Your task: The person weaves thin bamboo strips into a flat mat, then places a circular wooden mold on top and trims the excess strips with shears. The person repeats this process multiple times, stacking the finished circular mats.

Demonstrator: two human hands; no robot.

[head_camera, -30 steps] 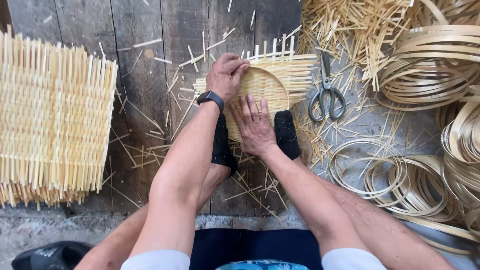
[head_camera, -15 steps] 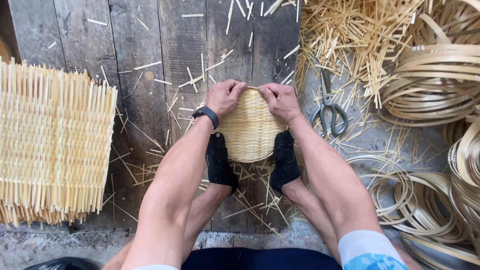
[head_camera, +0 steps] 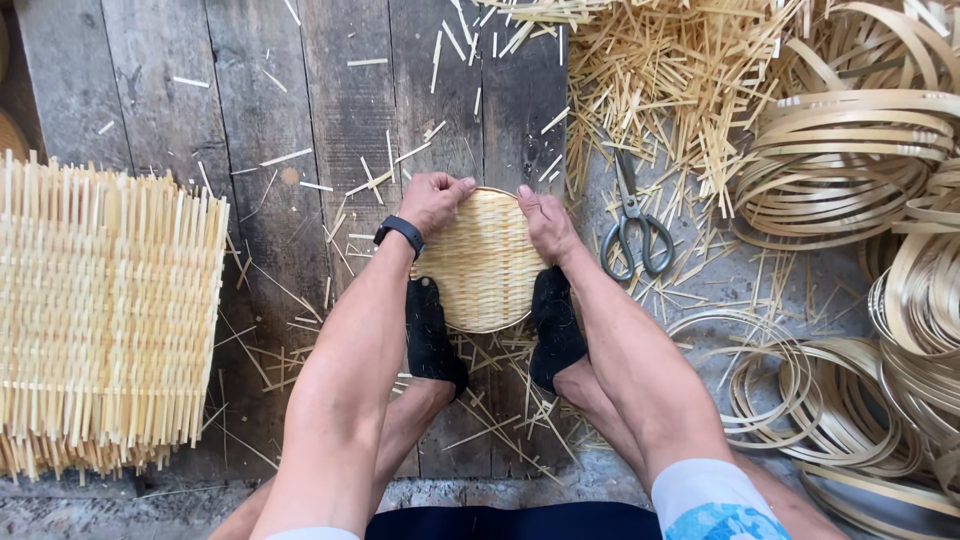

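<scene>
A small round woven bamboo basket [head_camera: 486, 265] stands on the plank floor, clamped between my two feet in black socks [head_camera: 432, 335]. My left hand [head_camera: 432, 200], with a black watch on the wrist, grips the basket's upper left rim. My right hand [head_camera: 546, 222] grips the upper right rim. Both hands press on the rim at the far side of the basket.
A pair of grey scissors [head_camera: 632, 222] lies just right of the basket. A large flat woven bamboo mat [head_camera: 100, 320] sits at the left. Coiled bamboo hoops [head_camera: 850, 160] and a heap of loose bamboo strips [head_camera: 670, 70] fill the right side; short offcuts litter the planks.
The woven piece with protruding strip ends has become a trimmed round basket held between my feet. My right hand moved from its centre up to the right rim; the view shifted.
</scene>
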